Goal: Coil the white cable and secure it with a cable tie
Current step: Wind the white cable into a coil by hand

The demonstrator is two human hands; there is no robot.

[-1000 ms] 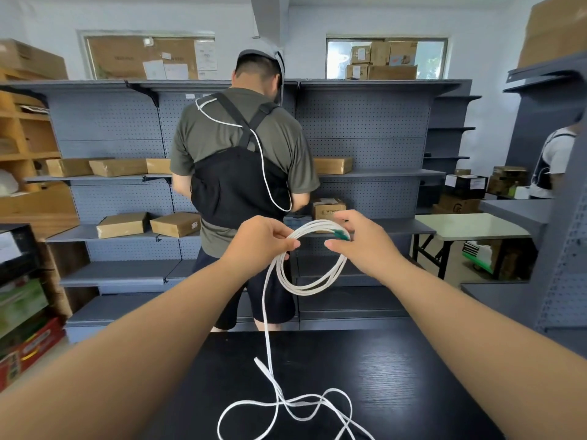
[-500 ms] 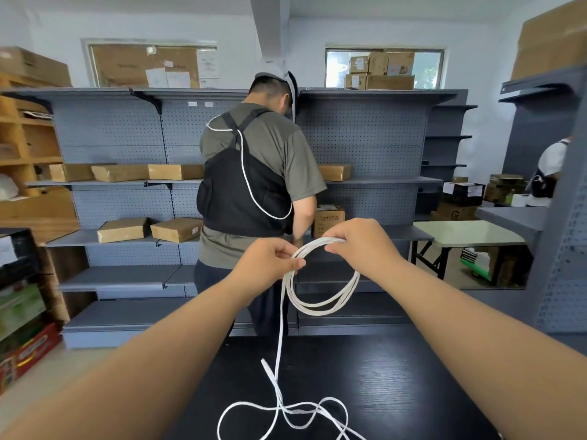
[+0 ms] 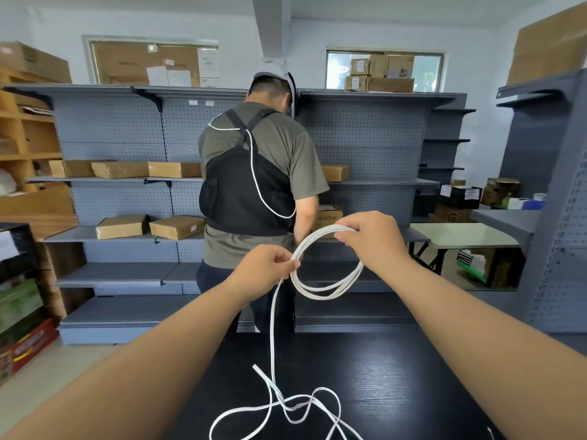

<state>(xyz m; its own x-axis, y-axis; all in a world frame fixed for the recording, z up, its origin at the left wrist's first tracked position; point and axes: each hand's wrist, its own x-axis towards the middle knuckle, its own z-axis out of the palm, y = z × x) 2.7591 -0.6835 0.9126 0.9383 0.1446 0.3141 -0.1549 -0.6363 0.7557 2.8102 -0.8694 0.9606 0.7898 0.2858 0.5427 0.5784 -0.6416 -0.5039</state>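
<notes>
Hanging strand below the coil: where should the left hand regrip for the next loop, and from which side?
Pinch the strand on its straight vertical run, above the table, coming from the left. There it hangs single and clear; lower down it crosses itself in loops, and the coil sits to its right.

On my feed, all I see of the wearer is two forearms and two hands. The left forearm [image 3: 143, 360] comes in from the lower left edge and the right forearm [image 3: 476, 328] from the lower right. Both are bare right up to the frame border, looking broad near the lens and narrowing toward the wrists. The left hand [image 3: 263, 268] and right hand [image 3: 371, 239] are bare as well. I can see knuckles and finger creases, but the nails are too small to judge.
</notes>
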